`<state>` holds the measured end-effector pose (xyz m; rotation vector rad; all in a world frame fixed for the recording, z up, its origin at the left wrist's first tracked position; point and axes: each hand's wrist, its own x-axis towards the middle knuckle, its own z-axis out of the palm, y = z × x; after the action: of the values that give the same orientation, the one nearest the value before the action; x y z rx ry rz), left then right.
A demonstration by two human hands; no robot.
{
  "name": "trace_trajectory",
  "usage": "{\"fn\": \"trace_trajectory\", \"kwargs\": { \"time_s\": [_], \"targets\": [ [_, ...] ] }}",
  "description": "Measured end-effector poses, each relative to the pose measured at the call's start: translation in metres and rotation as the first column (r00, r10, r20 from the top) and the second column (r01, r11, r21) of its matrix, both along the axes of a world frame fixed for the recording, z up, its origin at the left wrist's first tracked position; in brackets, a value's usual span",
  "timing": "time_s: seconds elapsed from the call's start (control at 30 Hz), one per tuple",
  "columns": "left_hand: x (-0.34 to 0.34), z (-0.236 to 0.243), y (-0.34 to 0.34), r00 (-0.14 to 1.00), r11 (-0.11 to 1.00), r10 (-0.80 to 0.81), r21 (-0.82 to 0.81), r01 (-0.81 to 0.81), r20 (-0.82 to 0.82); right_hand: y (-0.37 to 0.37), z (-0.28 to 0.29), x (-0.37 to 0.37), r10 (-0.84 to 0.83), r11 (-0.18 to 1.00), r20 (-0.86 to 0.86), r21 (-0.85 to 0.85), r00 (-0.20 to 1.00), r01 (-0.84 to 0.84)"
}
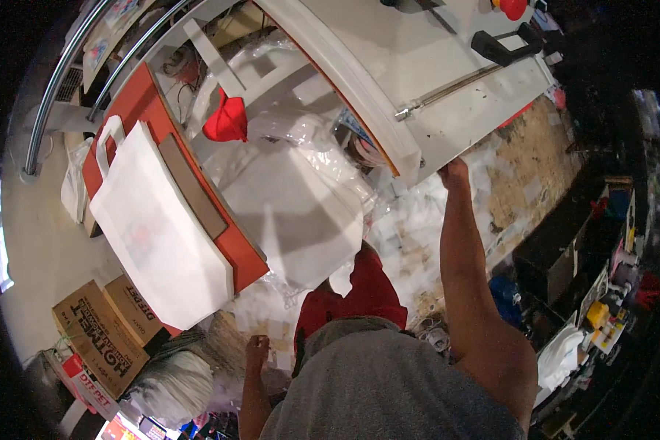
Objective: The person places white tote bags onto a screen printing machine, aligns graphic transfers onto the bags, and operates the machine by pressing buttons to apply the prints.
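My right hand [455, 173] is raised to the lower edge of a white machine panel [447, 136]. Its fingers look curled at that edge, partly hidden, and what they hold, if anything, does not show. Low beside my body hangs my left hand [257, 350], its fingers curled in with nothing visible in them. A white bag with a loop handle [158, 227] lies flat across an orange-red board [249, 270] at the left. More white bags [301, 213] are heaped between this board and the machine, with clear plastic wrap [323, 158] over part of them.
A red cloth piece [228, 119] hangs near a white machine arm. Cardboard boxes [99, 334] and a bundle of white material [172, 389] stand at the lower left. Curved metal rails [55, 95] rise at the upper left. A cluttered shelf [594, 293] runs along the right.
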<state>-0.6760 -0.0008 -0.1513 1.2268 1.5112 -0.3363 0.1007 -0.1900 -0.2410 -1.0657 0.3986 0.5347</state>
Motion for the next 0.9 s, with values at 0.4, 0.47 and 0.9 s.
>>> {"fn": "trace_trajectory", "kwargs": {
  "time_s": [0.4,0.47,0.9],
  "targets": [
    [-0.026,0.006,-0.006,1.000,1.000,0.007,0.001,-0.007,-0.028,0.044,-0.017,-0.044,-0.144,0.963,-0.164,-0.250,0.976,0.100],
    [-0.002,0.005,-0.003,0.999,0.999,-0.005,-0.034,0.003,-0.039,0.017,-0.021,-0.026,-0.060,0.949,-0.111,-0.315,0.992,0.022],
    [0.209,0.118,0.014,0.810,0.860,-0.471,0.387,0.333,0.350,-0.035,0.220,-0.207,0.967,-0.036,0.015,-0.981,0.256,0.192]
  ]
}}
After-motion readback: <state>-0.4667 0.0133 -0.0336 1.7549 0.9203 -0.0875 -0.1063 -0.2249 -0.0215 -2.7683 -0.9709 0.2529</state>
